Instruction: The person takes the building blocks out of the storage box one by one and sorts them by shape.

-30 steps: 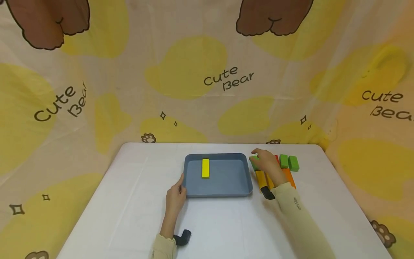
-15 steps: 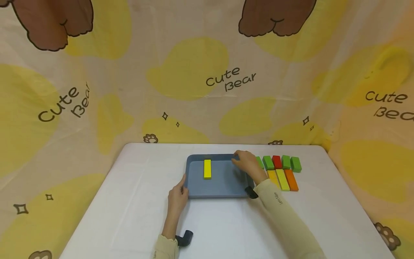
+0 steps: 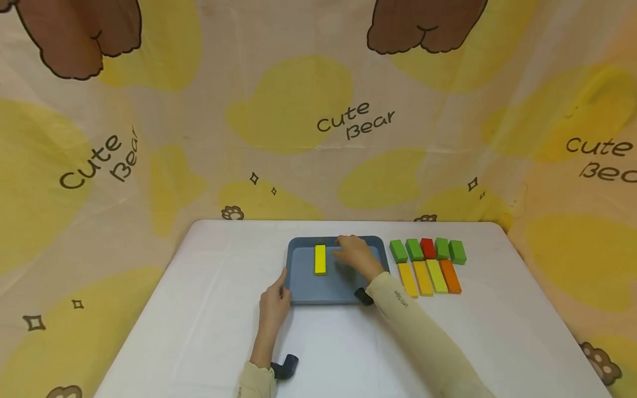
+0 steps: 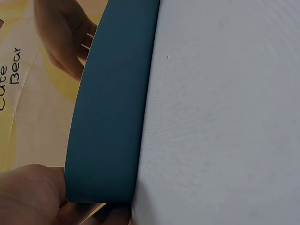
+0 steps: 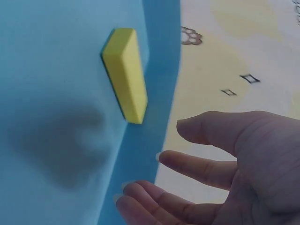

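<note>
A blue-grey tray (image 3: 313, 292) lies on the white table. One yellow block (image 3: 320, 260) rests inside it, toward the back and left of its middle. My left hand (image 3: 275, 303) grips the tray's left rim; in the left wrist view its fingers (image 4: 33, 192) are round the tray's edge (image 4: 110, 108), partly hidden. Over the tray, just right of the yellow block, hovers my right hand (image 3: 356, 256). The right wrist view has its thumb (image 5: 206, 127) and fingers spread apart with nothing between them, close to the yellow block (image 5: 125, 77) but not touching it.
Right of the tray stand two rows of blocks. The back row has several green blocks (image 3: 414, 250) and a red block (image 3: 428, 249). In front lie yellow blocks (image 3: 423, 278), a yellow-green block (image 3: 437, 276) and an orange block (image 3: 450, 276). A patterned cloth (image 3: 298, 110) hangs behind the table.
My right hand has moved left, from above the blocks to over the tray beside the yellow block. My left hand has stayed at the tray's left rim, and the tray has not visibly moved.
</note>
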Action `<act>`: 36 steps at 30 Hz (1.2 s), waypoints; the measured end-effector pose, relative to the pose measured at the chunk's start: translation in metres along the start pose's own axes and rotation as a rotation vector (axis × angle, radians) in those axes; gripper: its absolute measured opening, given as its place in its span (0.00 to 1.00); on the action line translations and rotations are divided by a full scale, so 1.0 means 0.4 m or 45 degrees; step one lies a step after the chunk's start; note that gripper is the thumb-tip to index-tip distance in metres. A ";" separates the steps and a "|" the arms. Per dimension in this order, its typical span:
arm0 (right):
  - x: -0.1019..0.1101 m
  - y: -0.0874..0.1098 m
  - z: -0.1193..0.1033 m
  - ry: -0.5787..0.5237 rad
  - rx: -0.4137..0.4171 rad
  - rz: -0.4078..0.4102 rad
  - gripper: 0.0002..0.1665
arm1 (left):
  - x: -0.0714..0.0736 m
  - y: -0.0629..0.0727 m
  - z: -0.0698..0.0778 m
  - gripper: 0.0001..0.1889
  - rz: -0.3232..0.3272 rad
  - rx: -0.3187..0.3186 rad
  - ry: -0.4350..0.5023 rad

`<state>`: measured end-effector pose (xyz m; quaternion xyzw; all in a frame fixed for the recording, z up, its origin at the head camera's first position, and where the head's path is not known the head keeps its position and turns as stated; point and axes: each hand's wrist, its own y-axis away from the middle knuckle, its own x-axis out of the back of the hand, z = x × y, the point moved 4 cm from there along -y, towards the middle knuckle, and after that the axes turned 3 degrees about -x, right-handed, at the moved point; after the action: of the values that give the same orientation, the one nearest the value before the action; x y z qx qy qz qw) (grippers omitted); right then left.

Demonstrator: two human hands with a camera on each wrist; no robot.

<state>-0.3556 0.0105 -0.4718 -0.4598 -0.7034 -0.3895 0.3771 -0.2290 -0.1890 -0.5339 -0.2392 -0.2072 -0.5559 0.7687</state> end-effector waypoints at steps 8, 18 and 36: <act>-0.024 -0.027 -0.060 0.044 0.071 -0.033 0.23 | -0.006 0.006 -0.005 0.28 -0.010 0.021 -0.012; -0.051 -0.046 -0.115 0.092 0.051 -0.074 0.23 | 0.001 -0.003 0.002 0.29 -0.001 -0.006 -0.021; -0.109 -0.066 -0.117 0.148 0.064 -0.084 0.25 | 0.001 0.000 0.002 0.29 -0.007 -0.020 -0.014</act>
<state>-0.3596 -0.0540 -0.4964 -0.4032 -0.7046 -0.4099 0.4159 -0.2291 -0.1890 -0.5330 -0.2477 -0.2078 -0.5583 0.7641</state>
